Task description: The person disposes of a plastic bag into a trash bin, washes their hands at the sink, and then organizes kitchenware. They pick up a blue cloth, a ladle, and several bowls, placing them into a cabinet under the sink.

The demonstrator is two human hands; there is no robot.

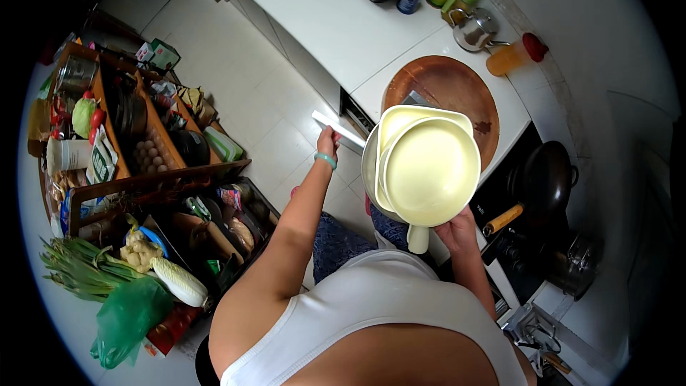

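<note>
A stack of pans hangs in front of me, over the counter's near edge. On top lies a round pale yellow saucepan point(432, 171), its short handle point(418, 239) pointing toward my body. Beneath it shows a pale yellow squarish pan point(391, 120), then a greyish round pan point(369, 171) at the bottom. That lowest pan seems to carry the long white handle point(344, 131), and my left hand point(329, 143) is closed around it. My right hand point(457, 232) grips the stack's near right edge, its fingers partly hidden under the pans.
Beyond the stack, a round wooden cutting board point(464, 100) lies on the white counter point(314, 7) near a kettle point(475, 28) and an orange bottle point(511, 57). A dark wok point(547, 175) sits right. Shelves of food point(136, 179) and green onions point(82, 264) stand left.
</note>
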